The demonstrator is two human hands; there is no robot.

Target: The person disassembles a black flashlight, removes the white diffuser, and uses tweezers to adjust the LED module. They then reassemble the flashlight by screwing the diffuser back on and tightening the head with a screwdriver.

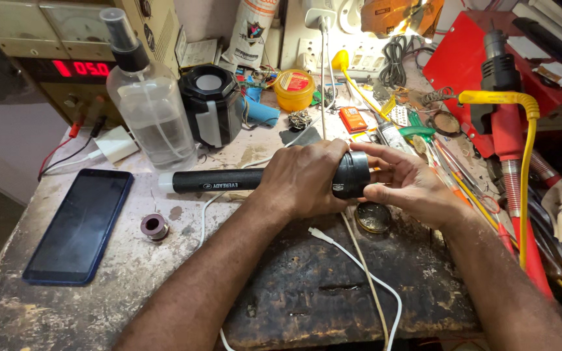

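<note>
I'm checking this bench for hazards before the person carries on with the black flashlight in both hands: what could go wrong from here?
The flashlight tail points at the spray bottle; a twist by the left hand might tip it toward the smartphone. The white cable beneath the forearms could snag. The right hand could brush the cluttered tools.

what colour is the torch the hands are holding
Black, seen in the head view: the torch is gripped by both hands.

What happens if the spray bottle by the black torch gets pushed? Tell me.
The spray bottle stands tall and narrow, so it would likely tip rather than slide. It looks like clear plastic, mostly empty, so probably light. Once down, its round body may roll toward the phone.
</note>
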